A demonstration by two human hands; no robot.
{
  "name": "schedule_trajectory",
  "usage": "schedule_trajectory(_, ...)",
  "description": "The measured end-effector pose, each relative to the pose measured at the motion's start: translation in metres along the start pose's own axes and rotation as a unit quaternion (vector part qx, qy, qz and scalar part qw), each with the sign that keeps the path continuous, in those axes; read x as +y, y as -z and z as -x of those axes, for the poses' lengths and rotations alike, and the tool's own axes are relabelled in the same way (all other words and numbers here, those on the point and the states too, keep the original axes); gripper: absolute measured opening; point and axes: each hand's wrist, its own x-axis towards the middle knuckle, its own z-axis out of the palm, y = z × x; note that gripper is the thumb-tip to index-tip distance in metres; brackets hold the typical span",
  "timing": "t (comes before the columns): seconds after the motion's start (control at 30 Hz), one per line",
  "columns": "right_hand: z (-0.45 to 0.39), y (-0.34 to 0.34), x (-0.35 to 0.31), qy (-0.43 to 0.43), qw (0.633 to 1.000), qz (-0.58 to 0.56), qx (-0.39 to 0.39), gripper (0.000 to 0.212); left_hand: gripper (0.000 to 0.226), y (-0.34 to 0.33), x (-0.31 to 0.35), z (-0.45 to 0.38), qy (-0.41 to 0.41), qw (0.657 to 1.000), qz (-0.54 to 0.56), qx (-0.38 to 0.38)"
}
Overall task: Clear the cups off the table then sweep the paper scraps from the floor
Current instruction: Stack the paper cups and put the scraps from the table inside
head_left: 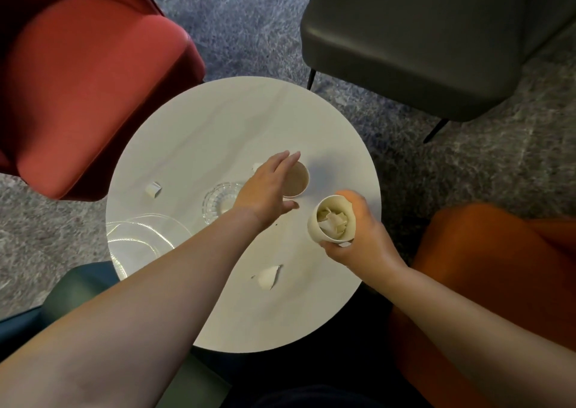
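Note:
On the round white table (218,127), my right hand (361,236) grips a white paper cup (332,220) stuffed with crumpled paper, held tilted above the right side. A second paper cup (296,180), brown inside, stands upright near the middle. My left hand (268,189) hovers over its left rim with fingers spread and thumb out, not closed round it. Paper scraps lie on the tabletop: a torn piece (268,278) at the front, a folded piece (153,189) on the left, and a small one (257,167) behind my left hand.
A clear glass dish (218,203) sits beside my left wrist and a clear plastic lid or plate (140,239) lies at the table's left edge. A red armchair (87,89), a dark grey chair (420,39), an orange seat (486,283) and a green seat (78,289) ring the table on grey carpet.

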Motion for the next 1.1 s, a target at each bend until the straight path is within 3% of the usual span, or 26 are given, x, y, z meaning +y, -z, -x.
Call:
schedule_trajectory(0.13, 0.000, 0.015, -0.017, 0.024, 0.999, -0.014, 0.023, 0.082, 0.099, 0.008, -0.010, 0.017, 0.036, 0.999, -0.007, 0.011)
schedule_trajectory(0.27, -0.004, 0.033, -0.037, 0.063, 0.997, -0.019, 0.046, 0.080, 0.082, 0.015, -0.021, 0.038, 0.095, 0.994, -0.001, 0.061)
schedule_trajectory(0.47, -0.029, 0.029, -0.061, 0.114, 0.987, 0.001, 0.112, 0.095, 0.056, 0.016, -0.038, 0.079, 0.174, 0.979, 0.038, 0.103)
schedule_trajectory(0.57, -0.051, 0.016, -0.067, 0.106, 0.990, 0.029, 0.087, 0.091, 0.045, 0.005, -0.044, 0.100, 0.193, 0.974, 0.071, 0.099)
schedule_trajectory(0.73, -0.077, -0.009, -0.055, 0.075, 0.991, 0.114, -0.013, 0.084, 0.034, -0.030, -0.045, 0.137, 0.197, 0.976, 0.089, -0.011)
schedule_trajectory(0.83, -0.080, -0.017, -0.046, 0.075, 0.991, 0.113, -0.011, 0.084, 0.039, -0.055, -0.041, 0.147, 0.197, 0.975, 0.089, -0.049)
schedule_trajectory(1.1, -0.080, -0.021, -0.040, 0.087, 0.991, 0.106, -0.005, 0.089, 0.041, -0.094, -0.031, 0.145, 0.210, 0.976, 0.059, -0.001)
